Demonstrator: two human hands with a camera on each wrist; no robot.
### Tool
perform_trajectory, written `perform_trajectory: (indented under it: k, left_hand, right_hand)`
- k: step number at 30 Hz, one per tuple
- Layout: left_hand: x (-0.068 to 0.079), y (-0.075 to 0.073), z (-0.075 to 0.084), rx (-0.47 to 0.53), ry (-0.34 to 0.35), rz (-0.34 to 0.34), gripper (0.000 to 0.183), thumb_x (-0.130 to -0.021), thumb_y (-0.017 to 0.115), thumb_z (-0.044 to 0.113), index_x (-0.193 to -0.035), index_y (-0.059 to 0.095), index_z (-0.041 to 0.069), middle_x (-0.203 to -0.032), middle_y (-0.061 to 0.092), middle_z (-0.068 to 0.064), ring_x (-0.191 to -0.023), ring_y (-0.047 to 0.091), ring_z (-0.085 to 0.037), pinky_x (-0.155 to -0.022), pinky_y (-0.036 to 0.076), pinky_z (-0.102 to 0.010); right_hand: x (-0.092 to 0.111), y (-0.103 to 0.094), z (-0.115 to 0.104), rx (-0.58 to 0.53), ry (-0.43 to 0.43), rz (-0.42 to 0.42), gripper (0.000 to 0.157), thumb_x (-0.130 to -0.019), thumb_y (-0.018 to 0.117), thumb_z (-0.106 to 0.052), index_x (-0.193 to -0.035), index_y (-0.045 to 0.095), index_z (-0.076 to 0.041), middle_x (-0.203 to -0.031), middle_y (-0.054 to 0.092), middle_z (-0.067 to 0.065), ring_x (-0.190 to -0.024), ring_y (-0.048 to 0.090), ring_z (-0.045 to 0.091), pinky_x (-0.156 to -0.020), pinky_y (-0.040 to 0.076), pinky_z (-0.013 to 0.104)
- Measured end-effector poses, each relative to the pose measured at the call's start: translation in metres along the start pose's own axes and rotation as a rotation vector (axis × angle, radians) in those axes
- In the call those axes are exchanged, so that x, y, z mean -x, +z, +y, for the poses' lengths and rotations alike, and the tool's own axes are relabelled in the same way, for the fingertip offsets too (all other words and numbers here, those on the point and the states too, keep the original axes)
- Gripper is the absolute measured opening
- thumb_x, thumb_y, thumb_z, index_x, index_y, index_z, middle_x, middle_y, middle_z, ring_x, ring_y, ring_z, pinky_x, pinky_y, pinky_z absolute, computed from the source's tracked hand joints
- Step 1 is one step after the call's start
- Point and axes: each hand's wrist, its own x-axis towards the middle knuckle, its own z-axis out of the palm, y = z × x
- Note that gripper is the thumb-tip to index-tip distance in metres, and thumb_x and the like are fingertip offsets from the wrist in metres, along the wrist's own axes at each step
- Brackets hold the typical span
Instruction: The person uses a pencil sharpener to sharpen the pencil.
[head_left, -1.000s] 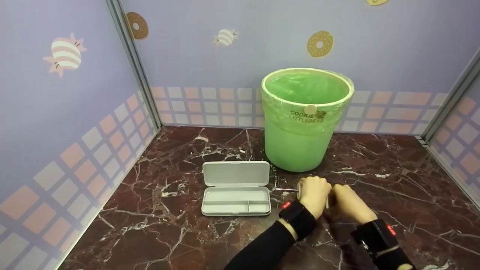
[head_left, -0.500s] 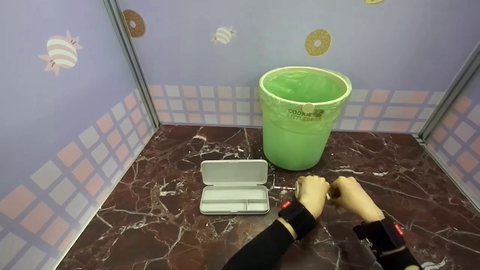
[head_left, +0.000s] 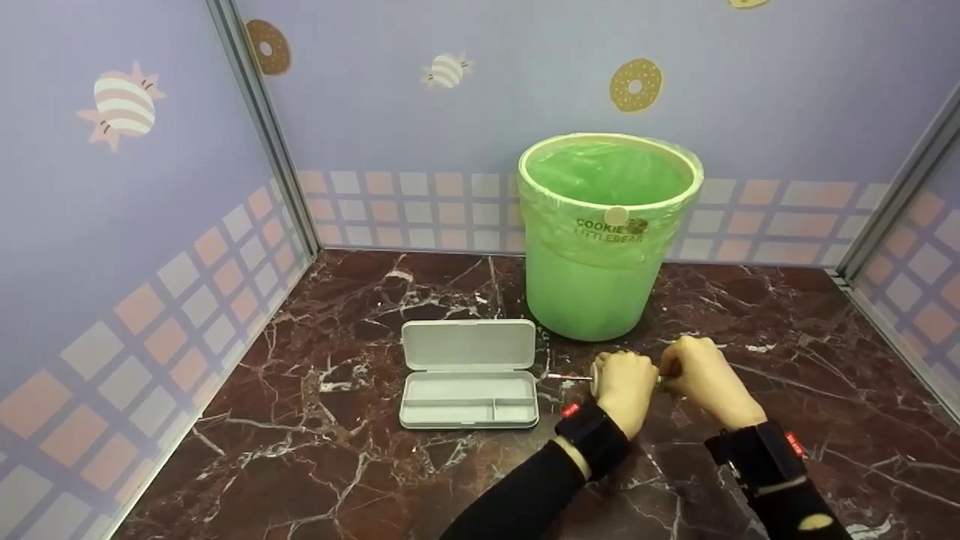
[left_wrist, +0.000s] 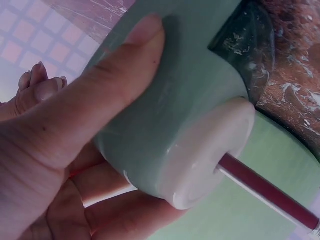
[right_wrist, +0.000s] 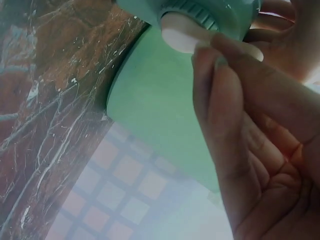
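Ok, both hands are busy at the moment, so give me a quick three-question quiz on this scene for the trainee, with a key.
1. Count: How many compartments show in the base of the open, pale grey, rectangular plastic case?

2. True or false: A slim maroon-and-silver stick juts from the cream disc-shaped end of the rounded grey-green plastic device held by the left hand.

3. Multiple choice: The right hand pinches
a) the stick
b) the pale oblong handle
c) the case's lid

Key: 1. Three. 2. True. 3. b.
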Motion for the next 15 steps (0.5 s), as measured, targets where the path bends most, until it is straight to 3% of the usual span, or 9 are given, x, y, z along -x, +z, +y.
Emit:
perform_trajectory:
  k: [8,15]
  left_hand:
    - [-0.001,0.004,0.0,0.001,0.001,0.029,0.028,-0.095,0.048,0.04,-0.083,0.072,0.042,-0.084,0.071,0.017,-0.069,0.059,-0.001,-0.054,0.042,-0.025]
    - [-0.001,0.003,0.0,-0.004,0.012,0.031,0.033,-0.099,0.044,0.036,-0.084,0.073,0.041,-0.082,0.07,0.019,-0.068,0.06,-0.001,-0.057,0.041,-0.026]
  right_hand:
    - [-0.006,0.002,-0.001,-0.017,0.067,0.017,0.019,-0.064,0.077,0.007,-0.059,0.067,-0.009,-0.057,0.066,0.001,-0.051,0.054,0.01,-0.052,0.044,0.027]
    - [-0.017,0.009,0.004,0.031,0.112,0.07,0.021,-0.07,0.074,0.009,-0.059,0.064,-0.006,-0.056,0.063,0.004,-0.052,0.055,0.017,-0.053,0.044,0.035]
